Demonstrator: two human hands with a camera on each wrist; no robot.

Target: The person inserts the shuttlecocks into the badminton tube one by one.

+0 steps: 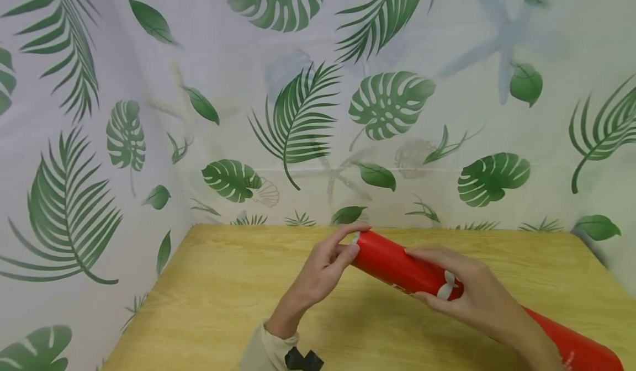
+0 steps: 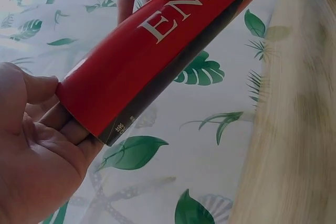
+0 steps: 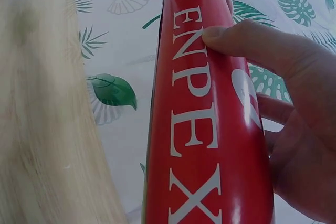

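Note:
A long, glossy red tube (image 1: 387, 258) lettered ENPEX in white slants across the head view, from near the middle down to the lower right. My left hand (image 1: 318, 271) holds its upper-left end, thumb on the near side and index finger over the top. In the left wrist view, the other left fingers (image 2: 68, 129) lie at the end of the tube, beside a dark strip with small print. Farther along, my right hand (image 1: 479, 291) grips the tube, its thumb near the white letters in the right wrist view. My right hand and wrist hide part of the tube.
Beneath the hands is a yellowish wood-grain table (image 1: 233, 266). A white cloth (image 1: 208, 133) printed with green leaves hangs behind it and at the left. A small black piece (image 1: 303, 359) sits at my left sleeve cuff (image 1: 270, 346).

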